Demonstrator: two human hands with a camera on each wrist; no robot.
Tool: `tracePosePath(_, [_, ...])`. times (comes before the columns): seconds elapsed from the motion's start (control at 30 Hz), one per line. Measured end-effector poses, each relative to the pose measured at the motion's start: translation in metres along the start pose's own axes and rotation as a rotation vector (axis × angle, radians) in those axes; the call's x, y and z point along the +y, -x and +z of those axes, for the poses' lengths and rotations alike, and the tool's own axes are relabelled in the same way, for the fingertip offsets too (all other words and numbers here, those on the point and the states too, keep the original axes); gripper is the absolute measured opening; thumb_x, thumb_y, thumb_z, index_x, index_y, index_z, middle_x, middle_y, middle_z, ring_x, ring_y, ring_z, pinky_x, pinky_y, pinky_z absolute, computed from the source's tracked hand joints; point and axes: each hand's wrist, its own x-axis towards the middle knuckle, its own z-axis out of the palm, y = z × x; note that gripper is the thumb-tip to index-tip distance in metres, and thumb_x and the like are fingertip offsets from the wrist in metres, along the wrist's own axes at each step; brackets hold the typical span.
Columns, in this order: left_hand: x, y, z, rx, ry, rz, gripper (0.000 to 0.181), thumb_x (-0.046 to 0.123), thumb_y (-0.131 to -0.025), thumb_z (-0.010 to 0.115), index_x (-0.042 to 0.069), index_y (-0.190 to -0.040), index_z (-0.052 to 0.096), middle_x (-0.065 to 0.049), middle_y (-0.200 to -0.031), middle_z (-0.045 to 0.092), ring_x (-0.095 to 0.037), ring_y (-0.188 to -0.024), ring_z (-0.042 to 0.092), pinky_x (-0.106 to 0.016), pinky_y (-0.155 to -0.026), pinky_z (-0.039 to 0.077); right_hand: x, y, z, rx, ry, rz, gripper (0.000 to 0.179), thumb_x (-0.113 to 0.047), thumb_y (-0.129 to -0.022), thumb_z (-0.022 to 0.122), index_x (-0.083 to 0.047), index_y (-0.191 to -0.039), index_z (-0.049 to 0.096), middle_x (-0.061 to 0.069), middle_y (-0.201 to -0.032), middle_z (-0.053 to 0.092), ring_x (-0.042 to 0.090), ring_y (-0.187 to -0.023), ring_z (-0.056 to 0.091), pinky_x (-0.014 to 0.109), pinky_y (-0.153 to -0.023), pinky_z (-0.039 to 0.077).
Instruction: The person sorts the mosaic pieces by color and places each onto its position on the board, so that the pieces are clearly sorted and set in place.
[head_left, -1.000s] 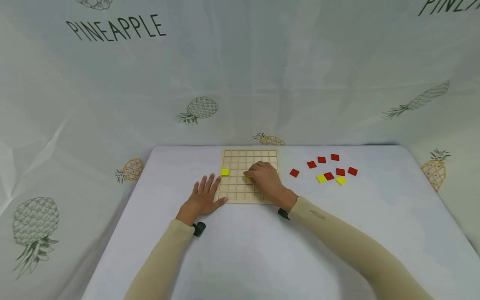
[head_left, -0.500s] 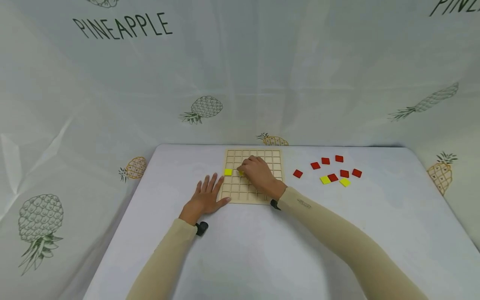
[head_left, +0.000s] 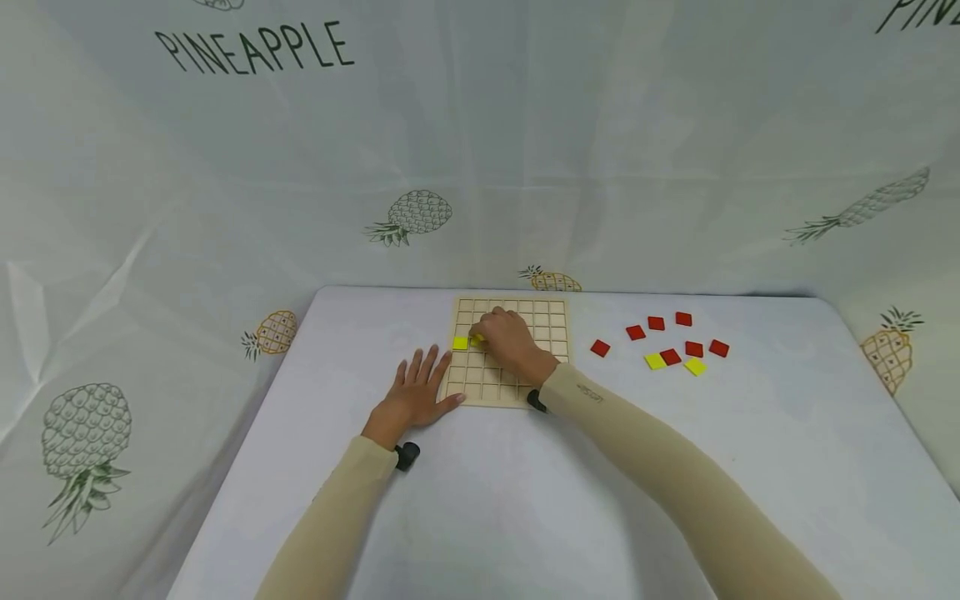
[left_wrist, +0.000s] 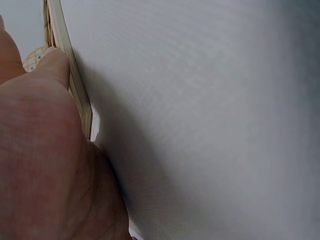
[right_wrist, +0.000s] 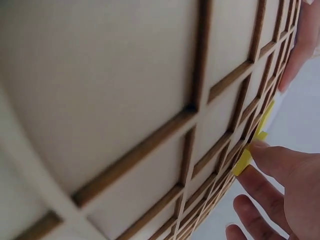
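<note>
A pale wooden grid board [head_left: 551, 321] lies on the table, with one yellow square tile [head_left: 461, 342] in a cell at its left edge. My right hand [head_left: 508, 340] reaches over the board and pinches a second yellow tile [right_wrist: 243, 163] between thumb and fingers, right beside the first. In the right wrist view the thumb covers part of this held tile. Flat on the table, my left hand [head_left: 412, 398] has its fingers spread. Its thumb and index fingertip are at the board's left side; the left wrist view shows the thumb against the board's edge.
Right of the board lie several loose red tiles [head_left: 600, 348] and two yellow tiles, one yellow tile [head_left: 655, 362] against a red tile [head_left: 671, 357]. The white table [head_left: 480, 500] ends at a pineapple-print cloth [head_left: 480, 167] behind it.
My right hand has slid left across the board with the yellow tile, up to the tile at the left edge. The left hand has stayed in place; the head view has shifted slightly.
</note>
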Motion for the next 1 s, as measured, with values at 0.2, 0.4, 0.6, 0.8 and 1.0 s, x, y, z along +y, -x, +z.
tracePosePath(0.2, [0.002,0.000,0.000,0.022,0.003,0.011,0.090,0.063,-0.108,0.042,0.013,-0.172,0.002,-0.017,-0.178,-0.008,-0.042,-0.163,-0.007,-0.061,-0.130,-0.002,-0.001,-0.002,0.000,-0.017,0.017,0.020,0.025,-0.010,-0.096,0.079,-0.013,-0.121,0.081,0.004,-0.121,0.078,0.026,-0.110,0.068,0.045,-0.106,0.054])
tracePosePath(0.4, [0.005,0.001,-0.003,0.017,0.014,0.013,0.090,0.061,-0.108,0.043,0.013,-0.172,0.002,-0.017,-0.178,-0.009,-0.042,-0.163,-0.008,-0.060,-0.129,-0.004,-0.005,-0.003,0.000,-0.020,0.033,0.062,0.022,-0.009,-0.097,0.078,-0.014,-0.117,0.083,0.002,-0.118,0.079,0.023,-0.106,0.069,0.042,-0.100,0.057])
tracePosePath(0.6, [0.003,0.001,-0.002,0.011,0.007,0.004,0.089,0.063,-0.109,0.041,0.015,-0.172,-0.001,-0.016,-0.178,-0.011,-0.041,-0.163,-0.010,-0.060,-0.129,-0.005,-0.016,0.007,0.000,-0.049,0.157,0.046,0.021,-0.004,-0.099,0.073,-0.014,-0.114,0.084,0.004,-0.109,0.080,0.023,-0.102,0.071,0.040,-0.093,0.060])
tracePosePath(0.8, [0.000,0.000,0.002,0.019,0.017,0.006,0.088,0.061,-0.109,0.041,0.014,-0.172,0.000,-0.016,-0.177,-0.010,-0.042,-0.163,-0.009,-0.060,-0.129,-0.005,-0.018,0.024,-0.004,-0.026,0.137,0.038,0.022,-0.005,-0.101,0.071,-0.016,-0.117,0.082,0.002,-0.118,0.079,0.024,-0.106,0.072,0.044,-0.099,0.058])
tracePosePath(1.0, [0.001,0.001,0.000,0.018,0.025,0.011,0.089,0.060,-0.109,0.042,0.014,-0.172,0.000,-0.017,-0.177,-0.010,-0.042,-0.163,-0.009,-0.060,-0.129,-0.005,-0.002,0.047,-0.010,0.025,0.086,0.037,0.028,-0.018,-0.098,0.078,-0.017,-0.126,0.078,0.001,-0.135,0.073,0.026,-0.121,0.067,0.048,-0.108,0.052])
